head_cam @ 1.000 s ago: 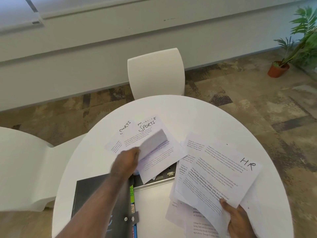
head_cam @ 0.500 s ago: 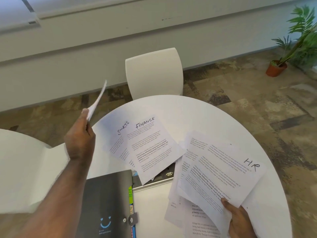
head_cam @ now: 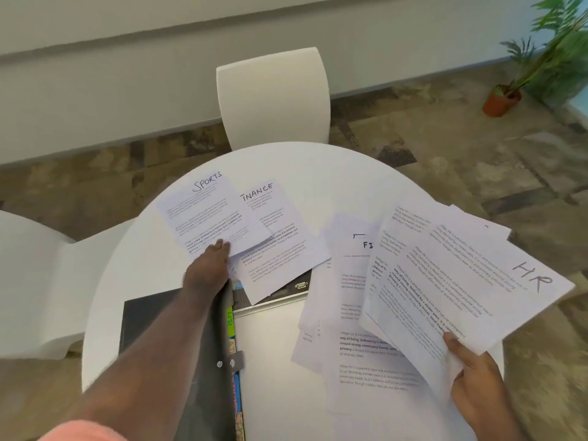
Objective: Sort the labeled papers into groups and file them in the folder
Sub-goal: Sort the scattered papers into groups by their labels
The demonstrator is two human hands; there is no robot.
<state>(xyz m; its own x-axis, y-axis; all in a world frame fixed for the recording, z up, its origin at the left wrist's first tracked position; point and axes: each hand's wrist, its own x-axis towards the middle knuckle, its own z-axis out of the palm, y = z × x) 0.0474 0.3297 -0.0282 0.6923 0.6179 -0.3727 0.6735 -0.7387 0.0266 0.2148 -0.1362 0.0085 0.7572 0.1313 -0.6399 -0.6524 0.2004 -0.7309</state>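
- SPORTS sheet (head_cam: 206, 214): white, handwritten header, overlaps FINANCE sheet (head_cam: 280, 237) on surface (head_cam: 318, 173)
- left grip (head_cam: 208, 268): fingers flat on SPORTS sheet
- right grip (head_cam: 474, 377): pinching fanned stack, HR sheet (head_cam: 471, 281) on top

The white sheet headed FINANCE (head_cam: 280, 237) loses its first letter under the white SPORTS sheet (head_cam: 206, 211) — printed body text is too small to read; the dark grey folder (head_cam: 149, 326) runs off the bottom edge.

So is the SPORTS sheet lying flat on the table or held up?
Flat. The SPORTS sheet lies on the table, overlapping the FINANCE sheet, left hand fingertips pressing its near edge.
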